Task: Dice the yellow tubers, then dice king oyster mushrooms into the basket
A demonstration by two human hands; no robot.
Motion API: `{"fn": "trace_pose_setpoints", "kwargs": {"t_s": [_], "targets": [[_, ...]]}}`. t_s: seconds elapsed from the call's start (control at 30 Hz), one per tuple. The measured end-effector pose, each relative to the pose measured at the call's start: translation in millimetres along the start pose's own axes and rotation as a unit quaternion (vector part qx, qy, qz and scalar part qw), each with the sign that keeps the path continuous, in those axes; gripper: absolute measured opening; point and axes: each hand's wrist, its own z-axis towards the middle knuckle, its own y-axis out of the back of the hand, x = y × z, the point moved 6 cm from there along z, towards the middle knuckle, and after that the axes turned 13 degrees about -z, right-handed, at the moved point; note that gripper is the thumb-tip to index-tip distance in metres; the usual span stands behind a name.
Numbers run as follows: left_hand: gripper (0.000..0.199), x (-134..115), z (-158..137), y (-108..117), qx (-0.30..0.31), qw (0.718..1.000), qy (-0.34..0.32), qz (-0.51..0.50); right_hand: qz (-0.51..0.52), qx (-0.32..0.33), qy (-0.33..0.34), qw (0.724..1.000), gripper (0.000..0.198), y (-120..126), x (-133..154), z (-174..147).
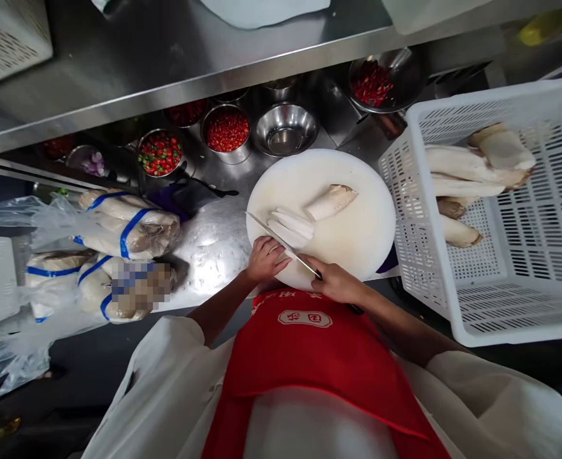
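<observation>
On a round white cutting board (367, 197) lie white mushroom slices (293, 226) and a larger king oyster mushroom piece (332, 201) with a brownish end. My right hand (337, 282) grips a kitchen knife (281, 241) by its dark handle at the board's near edge. The blade slants up and left across the board, just on my side of the slices. My left hand (266, 258) rests at the board's near left edge beside the blade, fingers slightly bent and apart. Nothing shows in its grasp; whether its fingertips touch the blade I cannot tell.
At right stands a white plastic basket (429, 268) with several mushrooms. Bagged mushrooms (130, 223) with blue bands lie at left. Behind the board are a metal bowl (285, 131) and containers of chopped chillies (227, 132), below a steel shelf edge (176, 86).
</observation>
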Motion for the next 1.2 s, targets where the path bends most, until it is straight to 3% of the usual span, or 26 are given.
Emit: {"fn": "trace_pose_setpoints", "kwargs": {"t_s": [0.1, 0.2, 0.27, 0.37, 0.47, 0.57, 0.67, 0.77, 0.93, 1.1, 1.2], "targets": [[0.033, 2, 0, -1, 0.028, 0.999, 0.016, 0.025, -0.008, -0.030, 0.009, 0.999, 0.068, 7, 4, -4], [0.033, 8, 10, -5, 0.106, 0.993, 0.041, 0.046, 0.010, -0.079, 0.029, 0.996, 0.065, 20, 3, -25], [0.038, 11, 24, -6, 0.160, 0.986, 0.024, 0.049, 0.019, -0.127, 0.016, 0.992, 0.062, 28, -7, -47], [0.063, 19, 56, -9, 0.239, 0.970, -0.019, 0.051, 0.023, -0.191, -0.014, 0.981, 0.058, 32, -27, -82], [0.095, 32, 84, -21, 0.342, 0.937, -0.031, 0.057, 0.052, -0.210, -0.046, 0.975, 0.055, 21, -50, -114], [0.096, 38, 96, -32, 0.413, 0.908, -0.026, 0.057, 0.085, -0.185, -0.067, 0.977, 0.053, 2, -69, -142], [0.084, 32, 90, -32, 0.376, 0.922, 0.005, 0.091, 0.087, -0.148, -0.068, 0.983, 0.049, -16, -82, -163], [0.079, 17, 71, -27, 0.274, 0.948, 0.069, 0.148, 0.059, -0.128, -0.066, 0.988, 0.046, -26, -91, -168], [0.081, -10, 44, -23, 0.120, 0.960, 0.156, 0.200, -0.011, -0.117, -0.043, 0.992, 0.051, -18, -96, -138], [0.106, -11, 25, -13, 0.083, 0.961, 0.205, 0.167, -0.091, -0.102, -0.038, 0.990, 0.052, 5, -85, -89], [0.098, -9, 8, -7, 0.076, 0.971, 0.188, 0.129, -0.150, -0.081, -0.069, 0.983, 0.056, 9, -71, -68]]}}
